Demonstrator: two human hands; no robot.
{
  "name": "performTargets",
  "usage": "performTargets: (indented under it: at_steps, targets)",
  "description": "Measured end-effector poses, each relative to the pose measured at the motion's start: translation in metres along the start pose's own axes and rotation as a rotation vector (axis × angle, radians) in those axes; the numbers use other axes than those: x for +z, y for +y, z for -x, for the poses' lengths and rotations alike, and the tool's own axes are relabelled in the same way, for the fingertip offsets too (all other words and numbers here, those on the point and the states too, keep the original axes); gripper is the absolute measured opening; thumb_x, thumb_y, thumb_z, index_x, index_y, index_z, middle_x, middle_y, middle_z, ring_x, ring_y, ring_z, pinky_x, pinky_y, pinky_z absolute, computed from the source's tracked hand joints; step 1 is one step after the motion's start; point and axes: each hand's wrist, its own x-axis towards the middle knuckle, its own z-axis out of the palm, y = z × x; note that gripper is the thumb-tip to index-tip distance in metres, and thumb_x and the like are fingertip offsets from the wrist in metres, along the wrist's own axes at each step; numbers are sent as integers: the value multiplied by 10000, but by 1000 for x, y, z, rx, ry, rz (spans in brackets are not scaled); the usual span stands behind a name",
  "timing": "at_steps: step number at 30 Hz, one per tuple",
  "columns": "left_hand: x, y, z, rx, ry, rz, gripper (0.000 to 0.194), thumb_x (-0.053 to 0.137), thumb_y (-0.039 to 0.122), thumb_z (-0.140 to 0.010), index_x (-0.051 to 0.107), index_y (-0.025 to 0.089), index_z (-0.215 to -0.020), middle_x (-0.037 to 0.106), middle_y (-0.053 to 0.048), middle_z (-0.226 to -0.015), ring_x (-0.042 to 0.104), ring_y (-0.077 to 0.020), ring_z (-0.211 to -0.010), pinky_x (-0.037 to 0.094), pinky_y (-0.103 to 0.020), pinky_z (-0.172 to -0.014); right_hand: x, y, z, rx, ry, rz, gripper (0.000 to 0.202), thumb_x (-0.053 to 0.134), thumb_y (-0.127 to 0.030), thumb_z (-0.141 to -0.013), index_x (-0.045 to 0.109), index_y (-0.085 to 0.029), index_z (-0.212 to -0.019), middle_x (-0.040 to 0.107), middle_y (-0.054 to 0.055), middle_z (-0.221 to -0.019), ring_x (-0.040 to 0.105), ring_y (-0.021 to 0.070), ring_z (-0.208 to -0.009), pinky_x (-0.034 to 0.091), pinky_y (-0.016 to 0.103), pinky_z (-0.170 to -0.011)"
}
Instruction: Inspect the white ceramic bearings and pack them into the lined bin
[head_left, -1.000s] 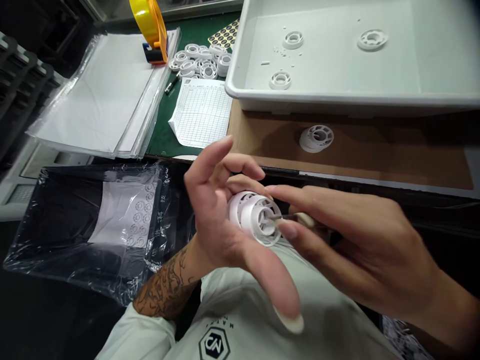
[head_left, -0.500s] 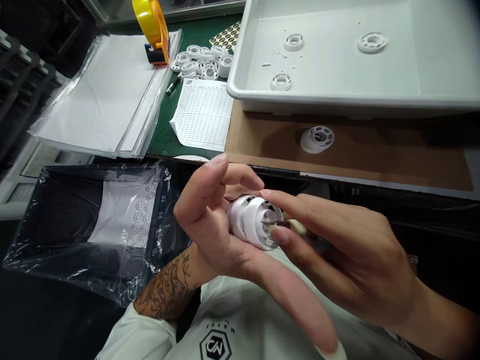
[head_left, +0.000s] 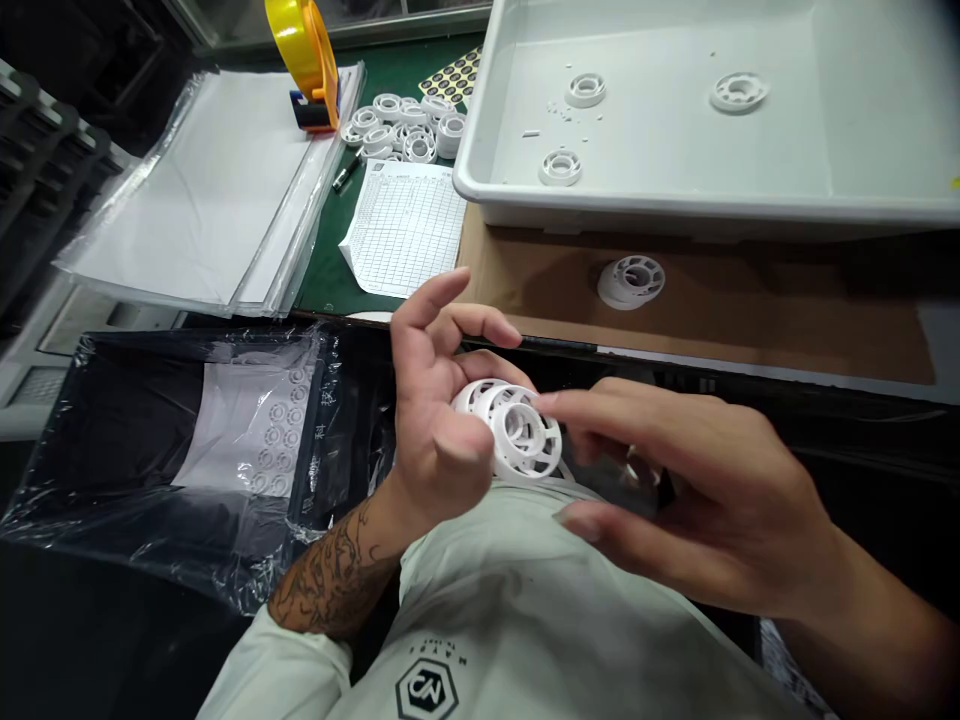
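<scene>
Several white slotted rings [head_left: 517, 432], stacked face to face, rest in my left hand [head_left: 442, 420]. Its thumb presses on the side of the stack and its upper fingers curl loosely above. My right hand [head_left: 697, 490] is at the right of the stack, its index fingertip touching the front ring's upper rim and its thumb apart below. A slim tool [head_left: 641, 468], blurred and partly hidden, lies within the right hand, away from the rings.
A white tray [head_left: 675, 205] holds three rings and small scraps. Another ring stack [head_left: 631, 281] stands on brown cardboard. Behind are a ring pile [head_left: 409, 127], a printed form [head_left: 405, 225] and a tape dispenser [head_left: 315, 75]. A plastic-lined bin [head_left: 97, 440] is at left.
The tool tip has left the front ring's opening, and my right thumb has moved away from it. The stack's open face has turned more toward the camera; my left thumb has folded onto its side.
</scene>
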Motion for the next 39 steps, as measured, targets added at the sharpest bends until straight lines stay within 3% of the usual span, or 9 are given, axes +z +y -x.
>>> performTargets:
  at_steps: [4,9,11,22,33,39]
  targets:
    - [-4,-3,-7,-104,-111,58,643,555,824,-911,535,325,-1317,639,-12,-1061,631,-135,-627,529,-293,-548,0,10,4,-77,17,17,83,672,-229,-1098,716,-166,-1127,639,-2,-772,531,126,-575,391,249,-516]
    - [-1,5,-9,-305,-78,166,641,493,850,-922,603,293,-1219,674,-17,-1007,683,-164,-574,507,-298,-469,-6,14,13,249,341,-292,128,877,-217,-944,817,-261,-1048,680,-31,-720,552,127,-546,454,209,-499]
    - [0,10,-9,-356,-74,155,664,452,864,-927,599,281,-1211,680,-20,-999,688,-162,-559,513,-294,-467,-8,16,14,318,400,-319,140,906,-211,-906,838,-270,-1012,666,-24,-689,560,139,-557,470,209,-500]
    - [1,16,-10,-395,-109,169,692,453,887,-908,577,284,-1225,705,-36,-1030,698,-181,-570,540,-305,-462,-10,14,9,277,281,-335,153,876,-150,-888,827,-256,-986,616,-36,-630,524,130,-506,422,228,-466]
    - [2,15,-10,-395,-104,171,713,491,892,-886,601,274,-1224,717,-51,-1024,712,-201,-638,561,-317,-509,-11,10,7,269,247,-348,171,845,-134,-891,824,-264,-1001,615,-50,-642,536,118,-529,444,202,-491]
    - [5,10,-11,-337,-98,253,590,468,795,-969,639,263,-1158,691,-33,-961,675,-179,-580,550,-321,-466,-11,11,4,186,176,-326,160,825,-127,-925,812,-222,-1054,652,-52,-669,522,85,-513,426,169,-487]
